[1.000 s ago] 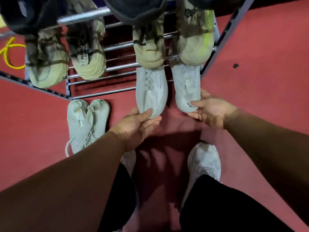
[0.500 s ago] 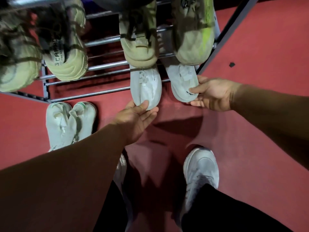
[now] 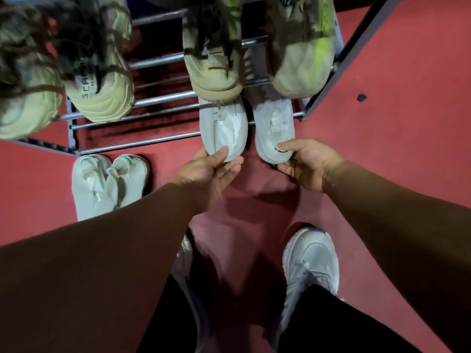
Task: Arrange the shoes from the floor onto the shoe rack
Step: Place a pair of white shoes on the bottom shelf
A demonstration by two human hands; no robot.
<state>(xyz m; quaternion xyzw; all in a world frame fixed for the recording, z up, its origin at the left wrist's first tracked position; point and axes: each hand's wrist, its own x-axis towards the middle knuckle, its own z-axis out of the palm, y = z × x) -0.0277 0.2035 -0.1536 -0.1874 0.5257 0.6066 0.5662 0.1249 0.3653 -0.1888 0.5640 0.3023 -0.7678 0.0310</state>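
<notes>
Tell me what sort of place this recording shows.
Probably an indoor shoe-storage corner, maybe a home entryway: a metal-bar shoe rack carries olive sneakers, a white pair lies on the red floor, and the left hand and right hand hold a grey pair at its lowest tier.

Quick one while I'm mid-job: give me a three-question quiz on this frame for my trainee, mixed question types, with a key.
1. True or false: the left hand grips the heel of the left grey sneaker, and the right hand grips the heel of the right grey sneaker.
2. Where is the white knit pair? A) on the top tier; B) on the red floor, left of the hands; C) in the right hand.
3. Fill in: the two gripped sneakers lie on the ___ tier of the shoe rack, toes under the olive shoes.

Key: 1 true; 2 B; 3 bottom.
</notes>
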